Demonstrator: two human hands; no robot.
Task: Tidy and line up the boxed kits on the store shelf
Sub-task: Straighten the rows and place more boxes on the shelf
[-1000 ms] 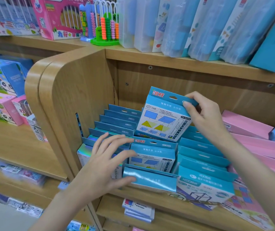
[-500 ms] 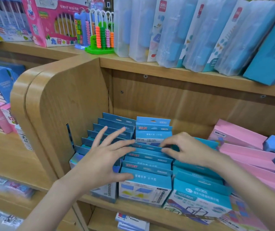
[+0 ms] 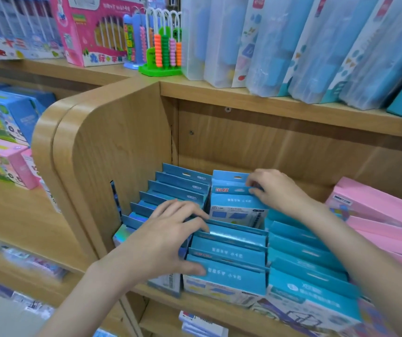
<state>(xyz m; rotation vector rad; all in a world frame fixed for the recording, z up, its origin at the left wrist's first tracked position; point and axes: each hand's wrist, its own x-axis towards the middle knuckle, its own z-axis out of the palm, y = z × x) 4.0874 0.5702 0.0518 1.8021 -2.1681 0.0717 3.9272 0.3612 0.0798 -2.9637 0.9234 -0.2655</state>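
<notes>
Head cam, me: both hands are sitting in the blue boxed kits point(image 3: 229, 244) on the wooden shelf point(image 3: 195, 305), three rows front to back.

Coworker: What's the left hand point(image 3: 163, 242) doing?

Me: It's lying across the L row w/ fingers reaching onto the middle row's tops, lightly bent. Thumb's pressing the front kit point(image 3: 224, 280) of the middle row. Not gripping anything, more resting & pushing.

Coworker: And the right hand point(image 3: 276, 190)?

Me: It's pinching the hang tab of the back kit point(image 3: 236, 203) in the middle row. That one's standing taller than the kits in front of it, upright, face toward me.

Coworker: What's beside them?

Me: Pink boxes point(image 3: 375, 210) are lying just R of the blue rows. Shelf's side panel point(image 3: 112, 154) is standing right against the L row. Up top, a green-base abacus point(image 3: 163, 52) & clear plastic packs point(image 3: 292, 45) are leaning in a line.
</notes>
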